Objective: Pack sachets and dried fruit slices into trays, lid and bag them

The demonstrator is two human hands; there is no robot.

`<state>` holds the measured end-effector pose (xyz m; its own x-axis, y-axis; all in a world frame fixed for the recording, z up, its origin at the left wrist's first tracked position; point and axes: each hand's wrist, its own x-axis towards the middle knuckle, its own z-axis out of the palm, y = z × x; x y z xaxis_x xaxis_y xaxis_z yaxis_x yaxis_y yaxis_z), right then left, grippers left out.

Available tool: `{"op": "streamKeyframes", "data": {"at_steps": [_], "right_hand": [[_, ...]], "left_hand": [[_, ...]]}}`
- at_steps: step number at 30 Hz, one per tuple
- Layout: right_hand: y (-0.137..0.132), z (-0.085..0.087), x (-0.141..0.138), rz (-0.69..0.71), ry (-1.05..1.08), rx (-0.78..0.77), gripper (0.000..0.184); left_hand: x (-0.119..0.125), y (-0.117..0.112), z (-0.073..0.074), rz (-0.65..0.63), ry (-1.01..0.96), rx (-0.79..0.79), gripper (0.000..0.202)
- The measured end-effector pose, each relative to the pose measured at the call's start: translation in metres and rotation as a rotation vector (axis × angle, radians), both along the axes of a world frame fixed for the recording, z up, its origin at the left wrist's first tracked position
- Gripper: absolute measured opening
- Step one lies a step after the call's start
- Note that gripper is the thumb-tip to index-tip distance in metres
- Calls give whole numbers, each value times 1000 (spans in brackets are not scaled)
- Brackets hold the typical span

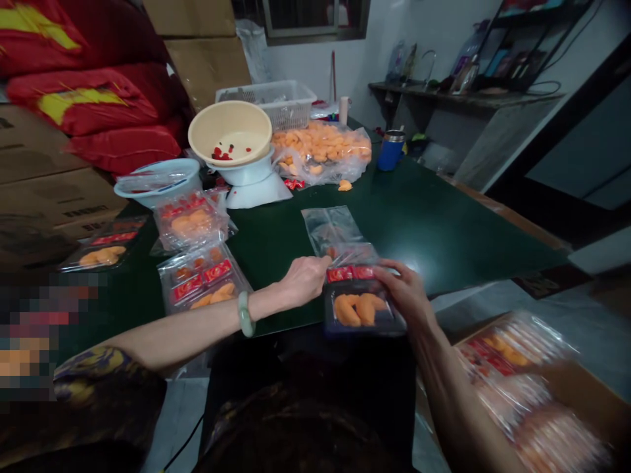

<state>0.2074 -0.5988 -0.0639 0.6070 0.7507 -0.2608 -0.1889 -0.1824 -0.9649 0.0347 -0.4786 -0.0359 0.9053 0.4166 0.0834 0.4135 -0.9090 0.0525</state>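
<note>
At the table's front edge, my right hand [405, 289] grips the right side of a black food tray [330, 323]. The tray holds orange fortune-cookie-shaped pieces [359, 309] and small red packets [340, 273]. Closed in a pinch at the tray's far left corner, my left hand [306, 279] holds the edge of a clear plastic bag [331, 225]. The bag lies flat beyond the tray, and its mouth covers the tray's far end. A jade-coloured bangle circles my left wrist. My left fingertips are partly hidden.
Bagged trays [204, 279] are stacked to the left, near a blue basin [160, 180] and a cream bowl [229, 128]. Behind lie a large bag of orange pieces [323, 144] and a blue tumbler [392, 151]. At the lower right, a cardboard box [586, 387] holds several packed trays.
</note>
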Motion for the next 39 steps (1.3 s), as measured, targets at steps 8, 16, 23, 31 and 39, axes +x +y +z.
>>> {"op": "streamKeyframes", "data": {"at_steps": [8,16,23,31,39], "right_hand": [[18,1,-2,347,-1124,-20,69],[8,-30,11,445,-1188,184,27],[77,-9,-20,366,-1355,-105,21],[108,13,-42,519,-1671,-57,46],[148,8,-58,556,-1692,3,26]], "left_hand": [[-5,34,-6,-1,72,12,14],[-4,36,-3,-127,6,-31,21],[-18,43,3,32,121,44,20],[-43,57,9,275,180,102,21],[-34,64,4,331,219,113,30]]}}
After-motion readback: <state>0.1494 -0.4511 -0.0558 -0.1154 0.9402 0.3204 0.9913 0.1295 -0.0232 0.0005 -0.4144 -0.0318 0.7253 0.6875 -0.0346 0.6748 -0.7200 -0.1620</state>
